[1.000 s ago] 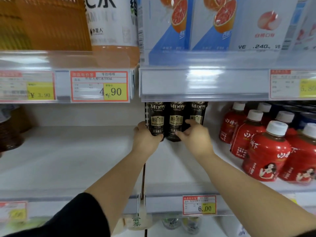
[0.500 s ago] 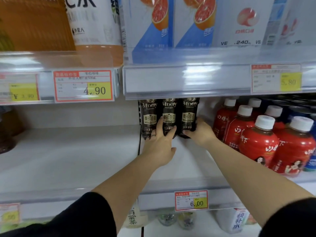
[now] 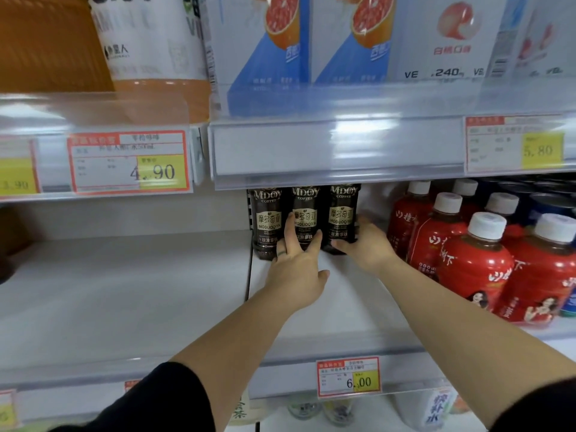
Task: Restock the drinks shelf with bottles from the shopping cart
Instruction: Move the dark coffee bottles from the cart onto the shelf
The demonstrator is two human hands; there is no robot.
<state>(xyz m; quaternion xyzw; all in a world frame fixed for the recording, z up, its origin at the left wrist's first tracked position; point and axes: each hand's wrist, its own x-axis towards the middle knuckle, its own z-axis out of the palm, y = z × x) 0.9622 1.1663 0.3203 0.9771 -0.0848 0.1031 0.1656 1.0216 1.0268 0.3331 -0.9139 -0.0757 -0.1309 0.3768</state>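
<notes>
Dark brown plastic meets the fingers (image 3: 290,227) of the left hand (image 3: 296,269). They lie straight and spread against the front of the middle bottle (image 3: 307,210), with the thumb held out to the side above the white shelf (image 3: 156,291). The right hand (image 3: 369,249) has its fingers clamped on the right bottle (image 3: 341,210), thumb across the lower front and the rest wrapped round its far side. The left bottle (image 3: 268,219) stands just beside the left hand's outer finger; whether they touch cannot be told. All three coffee bottles stand upright in a close row at the back of the shelf, their caps hidden behind the rail (image 3: 336,151) of the shelf above. A thin divider (image 3: 250,275) runs just left of the row. To the right, a little apart, stand red bottles (image 3: 477,266) with white caps. A price tag (image 3: 349,377) reading 6.00 sits on the shelf's front edge below the hands. Overhead are blue and white cartons (image 3: 271,57) printed with cut grapefruit, and beside them a large orange drink bottle (image 3: 149,42). Black sleeves (image 3: 149,400) cover both arms near the lower edge.
</notes>
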